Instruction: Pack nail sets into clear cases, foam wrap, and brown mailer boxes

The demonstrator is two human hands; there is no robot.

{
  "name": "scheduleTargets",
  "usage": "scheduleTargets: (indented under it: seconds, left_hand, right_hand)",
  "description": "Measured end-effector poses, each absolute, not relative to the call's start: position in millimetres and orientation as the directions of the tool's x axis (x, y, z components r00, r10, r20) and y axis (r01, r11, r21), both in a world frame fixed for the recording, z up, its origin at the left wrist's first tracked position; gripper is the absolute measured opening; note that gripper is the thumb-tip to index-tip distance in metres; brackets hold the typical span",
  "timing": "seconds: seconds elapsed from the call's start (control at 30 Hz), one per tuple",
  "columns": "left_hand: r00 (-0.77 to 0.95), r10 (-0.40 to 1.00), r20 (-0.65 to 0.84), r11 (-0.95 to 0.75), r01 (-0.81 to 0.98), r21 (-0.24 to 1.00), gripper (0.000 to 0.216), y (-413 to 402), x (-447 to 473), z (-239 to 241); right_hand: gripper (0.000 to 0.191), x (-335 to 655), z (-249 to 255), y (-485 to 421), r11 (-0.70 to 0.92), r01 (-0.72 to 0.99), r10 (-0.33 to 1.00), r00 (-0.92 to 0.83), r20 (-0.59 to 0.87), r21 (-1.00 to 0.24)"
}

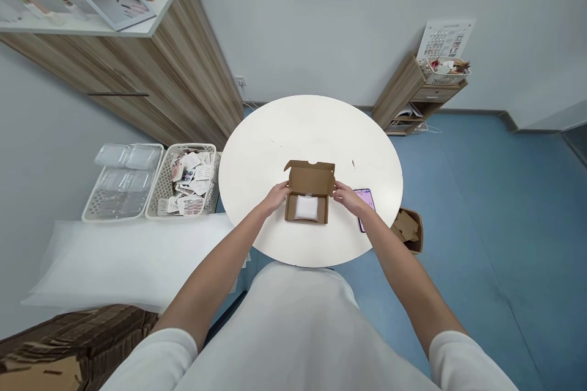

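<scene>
A small brown cardboard box (308, 184) sits open on the round white table (302, 128), its lid standing up at the back. Inside lies a white packet (306, 208). My left hand (277, 197) presses against the box's left side with fingers curled onto the edge. On the opposite side my right hand (347, 198) grips the box's right wall. Both hands hold the box between them.
A phone (367, 203) with a pink screen lies on the table under my right wrist. Two white baskets (153, 186) stand left of the table, one with clear trays, one with small packets. A brown carton (408, 229) sits on the blue floor at right. Wooden cabinets line the wall.
</scene>
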State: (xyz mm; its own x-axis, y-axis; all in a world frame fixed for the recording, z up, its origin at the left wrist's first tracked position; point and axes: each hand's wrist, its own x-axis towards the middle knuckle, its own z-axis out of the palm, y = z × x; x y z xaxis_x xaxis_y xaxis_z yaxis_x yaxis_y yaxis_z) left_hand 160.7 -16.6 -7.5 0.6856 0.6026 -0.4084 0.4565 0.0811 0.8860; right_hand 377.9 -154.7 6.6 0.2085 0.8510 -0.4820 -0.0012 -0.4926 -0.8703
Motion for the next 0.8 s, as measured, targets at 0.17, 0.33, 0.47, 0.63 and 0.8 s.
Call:
scheduleTargets:
  seconds: [0.17,0.33,0.47,0.63,0.8]
  left_hand:
    - [0.757,0.566,-0.326,-0.06,0.433,0.899,0.062,-26.3,149.8,-10.9]
    - [0.743,0.587,-0.321,-0.098,0.459,0.883,0.073,-34.1,133.8,-27.4]
    - [0.78,0.559,-0.281,-0.189,0.45,0.873,0.077,-36.7,117.8,-34.3]
    - [0.819,0.504,-0.275,-0.319,0.472,0.822,0.077,-35.5,106.7,-31.8]
    - [0.837,0.485,-0.253,-0.412,0.474,0.778,0.076,-38.5,107.3,-32.0]
  right_hand:
    - [0.069,367.0,1.3,-173.6,-0.471,0.062,0.864,0.234,-0.446,-0.88]
    - [0.073,354.1,-15.2,-189.6,-0.441,0.064,0.877,0.243,-0.415,-0.895]
    - [0.078,349.0,-27.7,-200.0,-0.429,0.138,0.887,0.253,-0.387,-0.893]
    - [0.083,347.4,-29.1,-210.2,-0.418,0.179,0.9,0.212,-0.38,-0.89]
    - [0.082,344.3,-28.8,-212.2,-0.386,0.204,0.92,0.157,-0.36,-0.899]
